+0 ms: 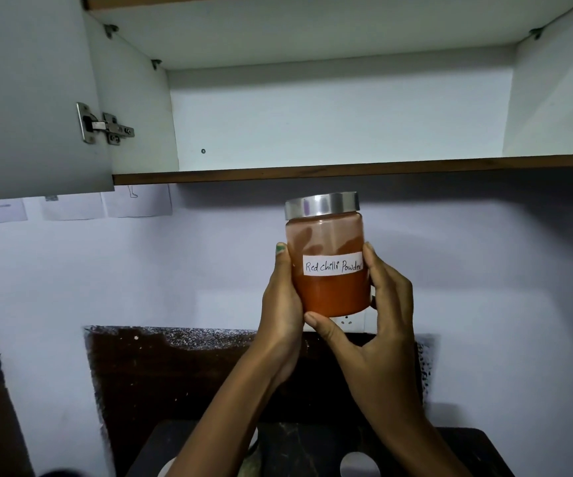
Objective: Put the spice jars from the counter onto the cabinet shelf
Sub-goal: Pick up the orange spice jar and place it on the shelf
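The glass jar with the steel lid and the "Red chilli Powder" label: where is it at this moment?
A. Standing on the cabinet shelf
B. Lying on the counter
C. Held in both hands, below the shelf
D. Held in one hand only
C: the glass jar with the steel lid is gripped by the left hand and the right hand, below the brown edge of the cabinet shelf.

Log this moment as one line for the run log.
step: lifting jar toward shelf | left hand: grips jar | right hand: grips jar | jar: upright, lid on, below shelf
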Available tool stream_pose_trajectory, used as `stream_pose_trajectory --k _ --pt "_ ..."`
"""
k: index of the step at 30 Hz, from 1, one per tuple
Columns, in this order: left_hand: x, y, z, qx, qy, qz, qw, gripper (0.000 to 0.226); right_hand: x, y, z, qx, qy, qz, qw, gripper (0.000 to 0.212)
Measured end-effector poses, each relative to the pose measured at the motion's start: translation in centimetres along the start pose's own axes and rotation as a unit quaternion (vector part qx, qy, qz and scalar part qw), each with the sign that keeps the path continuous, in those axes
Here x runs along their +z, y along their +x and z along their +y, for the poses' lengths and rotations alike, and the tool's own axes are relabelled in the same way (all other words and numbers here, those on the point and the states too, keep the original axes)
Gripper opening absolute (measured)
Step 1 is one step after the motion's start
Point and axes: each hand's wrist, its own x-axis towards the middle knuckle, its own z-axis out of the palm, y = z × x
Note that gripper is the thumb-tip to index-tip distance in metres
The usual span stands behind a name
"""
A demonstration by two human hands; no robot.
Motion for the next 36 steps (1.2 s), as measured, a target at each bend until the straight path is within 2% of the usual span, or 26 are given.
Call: stream_pose_trajectory --k 2,7,9,14,18,21,24,27,31,36 --pt "-0.2 -0.1 0.2 -0.011 -0.006 0.003 1.000 0.044 0.1 0.1 0.0 0.006 0.018 -0.008 1.000 0.077" --pt "-1.4 -0.3 0.6 -0.012 0.002 0.001 1.000 0.041 1.2 0.1 0.3 0.036 0.093 -0.086 0.991 0.085" --pt "-2.1 -0.2 0.9 -0.003 0.022 -0.001 1.000 0.040 2.1 0.1 0.3 0.030 0.101 -0.089 0.991 0.087" --pt "-4.7 1.0 3.6 0.095 0.100 0.000 0.990 0.036 6.3 2.5 -0.7 -0.005 0.104 -0.058 0.993 0.083" --pt "-8.3 3.2 6.0 0.186 0.185 -0.020 0.965 0.052 11.9 6.1 -1.7 -0.028 0.125 -0.026 0.991 0.085" --pt "-11.7 5.5 7.7 0.243 0.273 0.018 0.931 0.054 17.1 8.9 -2.4 -0.050 0.132 -0.021 0.990 0.086" --pt "-14.9 8.6 9.2 0.288 0.352 0.073 0.887 0.065 22.1 11.4 -2.9 -0.077 0.119 -0.027 0.990 0.084" --pt "-18.0 12.0 11.3 0.283 0.399 0.104 0.866 0.070 27.1 13.6 -3.0 -0.098 0.078 -0.028 0.992 0.080" --pt "-20.4 15.7 13.5 0.238 0.434 0.127 0.860 0.071 31.8 15.6 -2.6 -0.104 0.023 -0.038 0.994 0.090" --pt "-22.3 18.7 13.9 0.216 0.452 0.137 0.855 0.068 34.8 16.6 -2.1 -0.082 -0.053 -0.037 0.995 0.090"
